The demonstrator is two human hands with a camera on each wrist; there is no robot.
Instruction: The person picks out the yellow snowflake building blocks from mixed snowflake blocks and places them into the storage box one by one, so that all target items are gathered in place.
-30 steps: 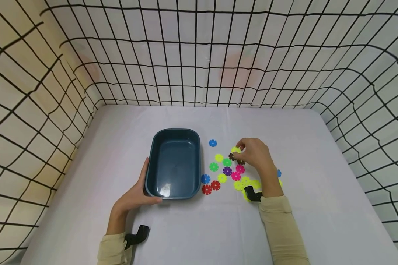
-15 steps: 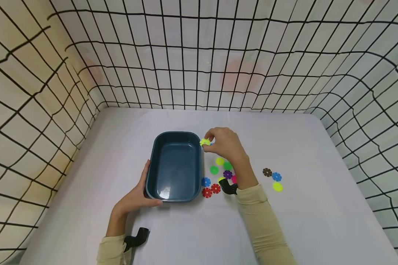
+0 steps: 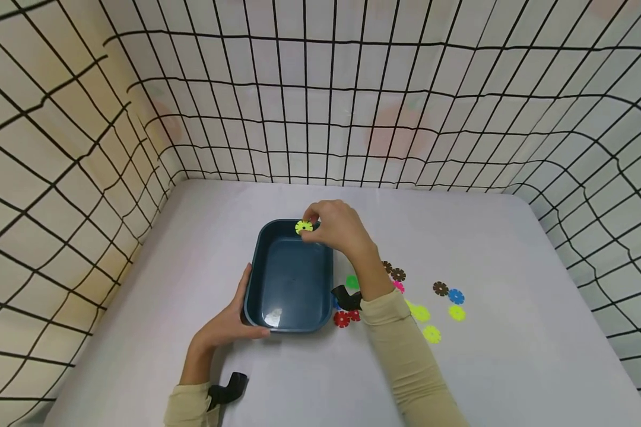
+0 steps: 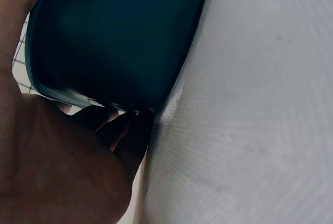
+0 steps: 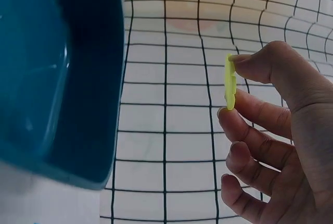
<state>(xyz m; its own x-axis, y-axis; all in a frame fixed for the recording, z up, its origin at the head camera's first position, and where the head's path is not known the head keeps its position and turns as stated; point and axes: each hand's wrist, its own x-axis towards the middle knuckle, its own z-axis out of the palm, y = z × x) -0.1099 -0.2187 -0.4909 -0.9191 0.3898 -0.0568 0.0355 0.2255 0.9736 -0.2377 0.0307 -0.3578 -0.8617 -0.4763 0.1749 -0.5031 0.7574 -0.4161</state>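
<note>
Pinched between thumb and fingertips, a yellow disc [image 3: 301, 227] shows against the far end of the tub [image 3: 294, 279], where the right hand [image 3: 339, 225] has brought it within the past second from the scatter on the tub's right. Half a second ago it is just outside the far right corner; now it is across that corner in the head view. From my distant post I judge the carry well along, the disc not yet let go. Whether it hangs directly above the tub or slightly beyond the rim, I cannot tell; nor can I tell if it is one disc or several stacked.

The left hand [image 3: 229, 323] spreads wide around the tub's near left corner and grips it, thumb along the near side, fingers along the left, its hold matching a second ago.

Right of the tub, on the cloth [image 3: 518, 356], I see a red disc [image 3: 342, 319] just beside it, a green disc [image 3: 352, 281], a brown disc [image 3: 398, 274] and a pink disc [image 3: 399, 287]. Farther right lies a blue disc [image 3: 456, 296].

In my way: the right sleeve [image 3: 400, 350] and the black mount [image 3: 347, 298] at that wrist cover part of the scatter right of the tub, so I cannot count it. Wire mesh [image 3: 361, 41] stands beyond the tub and to both sides.
</note>
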